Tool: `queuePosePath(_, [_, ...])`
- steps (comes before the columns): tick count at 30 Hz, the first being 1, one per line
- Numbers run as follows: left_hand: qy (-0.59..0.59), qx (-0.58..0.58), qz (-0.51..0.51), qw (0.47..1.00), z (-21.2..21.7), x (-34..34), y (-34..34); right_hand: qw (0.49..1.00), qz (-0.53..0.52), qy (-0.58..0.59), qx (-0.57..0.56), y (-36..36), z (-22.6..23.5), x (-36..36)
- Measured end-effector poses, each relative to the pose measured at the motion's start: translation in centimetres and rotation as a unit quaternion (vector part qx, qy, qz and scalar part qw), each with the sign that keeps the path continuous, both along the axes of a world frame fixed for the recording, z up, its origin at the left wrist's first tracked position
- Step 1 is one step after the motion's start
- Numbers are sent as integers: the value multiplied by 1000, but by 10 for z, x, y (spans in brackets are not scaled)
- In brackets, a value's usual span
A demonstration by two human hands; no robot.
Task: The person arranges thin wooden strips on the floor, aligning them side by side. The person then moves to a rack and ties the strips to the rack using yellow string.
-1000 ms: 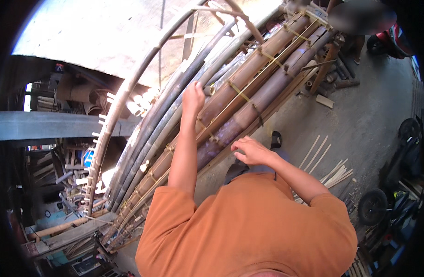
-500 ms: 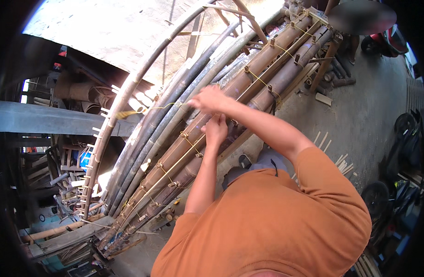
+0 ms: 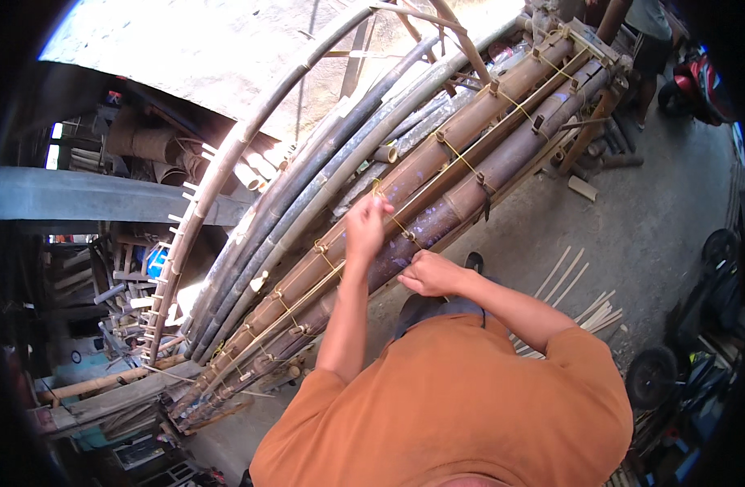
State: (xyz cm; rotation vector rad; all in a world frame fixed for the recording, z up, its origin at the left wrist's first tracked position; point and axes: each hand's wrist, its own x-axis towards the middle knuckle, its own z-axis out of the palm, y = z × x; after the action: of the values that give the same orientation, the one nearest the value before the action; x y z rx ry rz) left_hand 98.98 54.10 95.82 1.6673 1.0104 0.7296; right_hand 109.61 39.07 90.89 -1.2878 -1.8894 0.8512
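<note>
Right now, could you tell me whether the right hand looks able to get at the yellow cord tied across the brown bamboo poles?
Probably yes. The right hand already rests against the brown bamboo poles, close beside the yellow cord where the left hand is working, and nothing lies between them.

Sunlight falls on a grey concrete floor strewn with thin bamboo splints. A shaded, cluttered shed stands left, possibly holding stored poles.

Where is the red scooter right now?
In the head view, the red scooter sits at the far upper right on the concrete floor, beside another person's legs and past the bamboo poles' far end.
</note>
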Motion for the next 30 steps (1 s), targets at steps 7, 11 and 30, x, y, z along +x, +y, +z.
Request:
queuePosePath(7, [170,228,93,954,-66,16,113,992,-38,-111,45,-16,17,-4])
queuePosePath(11, [225,151,-7,963,-51,-21,116,967,-132,-218,15,-18,24,-46])
queuePosePath(30, [303,57,-53,950,3,-193,-26,951,-136,-251,-120,177,104,-167])
